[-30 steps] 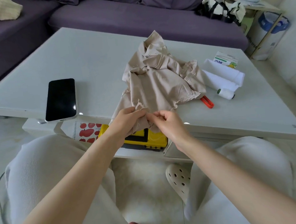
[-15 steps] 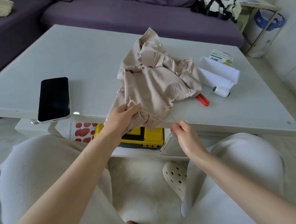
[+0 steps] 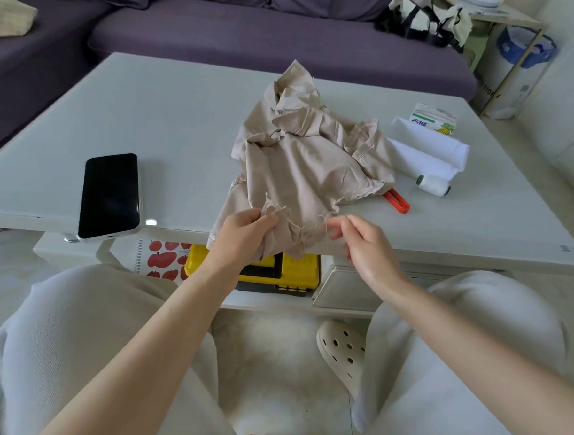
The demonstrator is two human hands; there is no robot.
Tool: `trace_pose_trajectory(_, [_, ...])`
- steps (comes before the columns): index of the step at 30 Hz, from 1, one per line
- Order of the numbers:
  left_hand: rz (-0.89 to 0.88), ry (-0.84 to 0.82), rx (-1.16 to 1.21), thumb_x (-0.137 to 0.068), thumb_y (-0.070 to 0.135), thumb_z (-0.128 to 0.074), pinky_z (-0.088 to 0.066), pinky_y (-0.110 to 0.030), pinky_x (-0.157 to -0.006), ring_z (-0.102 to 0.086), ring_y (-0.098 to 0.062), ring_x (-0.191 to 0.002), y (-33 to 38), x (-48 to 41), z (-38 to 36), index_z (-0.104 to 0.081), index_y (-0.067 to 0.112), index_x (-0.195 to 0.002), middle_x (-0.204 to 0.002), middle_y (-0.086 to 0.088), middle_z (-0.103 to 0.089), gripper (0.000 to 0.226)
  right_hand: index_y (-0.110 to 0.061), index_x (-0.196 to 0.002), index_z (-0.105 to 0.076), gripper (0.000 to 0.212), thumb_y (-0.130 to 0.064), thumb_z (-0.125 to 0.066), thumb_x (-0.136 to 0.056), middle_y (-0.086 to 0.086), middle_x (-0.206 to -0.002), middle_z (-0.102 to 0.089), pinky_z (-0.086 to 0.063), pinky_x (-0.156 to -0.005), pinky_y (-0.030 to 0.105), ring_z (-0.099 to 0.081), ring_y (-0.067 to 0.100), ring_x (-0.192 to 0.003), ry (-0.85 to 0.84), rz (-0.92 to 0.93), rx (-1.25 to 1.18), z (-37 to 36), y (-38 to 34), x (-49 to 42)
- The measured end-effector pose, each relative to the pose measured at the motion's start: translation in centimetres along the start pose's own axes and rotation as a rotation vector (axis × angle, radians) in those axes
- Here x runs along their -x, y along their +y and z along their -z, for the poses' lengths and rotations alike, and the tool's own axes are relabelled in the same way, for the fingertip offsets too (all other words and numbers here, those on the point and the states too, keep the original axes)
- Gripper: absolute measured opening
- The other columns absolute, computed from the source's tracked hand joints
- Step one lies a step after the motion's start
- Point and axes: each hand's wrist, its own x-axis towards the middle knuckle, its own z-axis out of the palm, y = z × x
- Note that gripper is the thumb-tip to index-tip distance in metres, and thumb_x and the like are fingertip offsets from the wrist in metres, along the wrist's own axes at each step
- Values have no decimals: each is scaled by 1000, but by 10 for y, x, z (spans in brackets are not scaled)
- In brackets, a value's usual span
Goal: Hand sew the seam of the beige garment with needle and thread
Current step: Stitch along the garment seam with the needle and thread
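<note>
A black phone [image 3: 110, 195] lay left on the white table [image 3: 174, 123]; a thread spool [image 3: 433, 184] and red-orange tool [image 3: 397, 202] sat right of the beige garment [image 3: 309, 163], blocking nothing. Crumpled, soft and frayed, the garment ran from the table's near edge toward upper centre. The left hand [image 3: 243, 233] gripped its hem. The right hand [image 3: 363, 243] pinched its fingertips; around what, I cannot tell.

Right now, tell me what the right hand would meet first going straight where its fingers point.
Probably the frayed edge of the garment, just ahead of the right hand; depth is unclear.
</note>
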Motion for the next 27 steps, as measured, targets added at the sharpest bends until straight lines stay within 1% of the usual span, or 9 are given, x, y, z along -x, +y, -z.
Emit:
trace_pose_trajectory(4, [-7,-20,-4,-96,19,-51,-43,-27,-65,-52,-20,-77,2,3,-4,-67,8,-90,-87,-12,-58,21,-22,-102,-64,27,-17,-37,-102,-9,-95,-65,-38,-55,8,-51,-1,-57,20,160,10,-5,-18,-11])
trace_pose_trajectory(6, [-3,-8,21,-96,18,-50,-44,-30,-68,-53,-21,-78,3,4,-5,-67,16,-83,-87,-12,-60,21,-19,-101,-65,25,-15,-40,-102,-13,-89,-61,-39,-56,9,-51,2,-56,24,303,49,-12,-26,-14])
trace_pose_trajectory(9, [-16,12,42,-96,18,-50,-41,-25,-59,-51,-18,-70,4,4,-5,-65,16,-77,-78,-10,-57,25,-11,-93,-63,25,-9,-39,-101,-21,-69,-49,-34,-60,9,-50,-4,-63,3,448,100,-23,-33,-15])
trace_pose_trajectory(13, [-16,6,38,-96,18,-51,-39,-22,-55,-50,-17,-66,6,4,-6,-65,12,-76,-72,-9,-56,25,-14,-84,-54,25,-10,-36,-100,-19,-65,-47,-30,-61,14,-45,-2,-63,-89,303,24,-32,-40,-19])
trace_pose_trajectory(16, [-13,16,65,-95,17,-52,-39,-24,-55,-51,-18,-64,7,5,-7,-65,13,-73,-69,-9,-57,26,-19,-86,-56,14,-21,-47,-98,-15,-70,-49,-33,-62,15,-47,-1,-65,-183,223,-2,-33,-40,-25])
trace_pose_trajectory(19, [-3,30,83,-96,17,-51,-44,-25,-59,-56,-12,-63,9,5,-8,-68,18,-78,-71,-5,-63,25,-16,-91,-60,10,-26,-58,-93,-15,-68,-53,-37,-59,12,-51,-4,-63,-232,238,33,-31,-38,-29])
trace_pose_trajectory(22, [17,35,87,-97,19,-49,-45,-27,-63,-56,-16,-68,9,4,-8,-68,16,-84,-78,-9,-63,24,-11,-91,-60,10,-22,-59,-93,-21,-58,-57,-39,-57,9,-54,-8,-62,-271,239,-23,-30,-37,-33])
trace_pose_trajectory(25, [46,41,84,-98,22,-46,-43,-21,-56,-54,-10,-59,7,2,-8,-66,17,-81,-70,-3,-60,27,-12,-91,-61,14,-24,-56,-95,-16,-57,-57,-44,-57,22,-53,2,-59,-283,218,-68,-30,-34,-36])
trace_pose_trajectory(27, [51,44,64,-98,21,-44,-39,-18,-51,-51,-7,-52,7,1,-8,-64,11,-77,-63,-1,-56,31,-12,-90,-61,14,-24,-55,-95,-15,-56,-55,-44,-55,18,-52,3,-58,-256,204,-100,-30,-31,-38])
